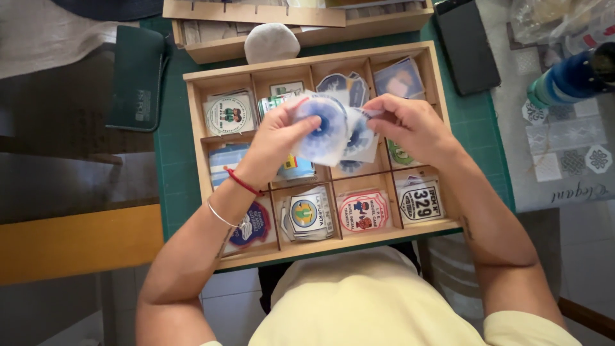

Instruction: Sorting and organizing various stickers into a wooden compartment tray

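Just blue stickers [327, 128] between both hands

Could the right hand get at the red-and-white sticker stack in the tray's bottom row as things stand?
Probably yes, once freed: the red-and-white sticker stack lies uncovered in its compartment of the wooden tray, just below the right hand. But its fingers, with the left hand, hold blue round stickers.

Home craft or hobby desk: green cutting mat [172, 160] under a compartmented wooden tray [195, 122] of sorted stickers; patterned tablecloth [564, 138] right of tray, tiled floor below.
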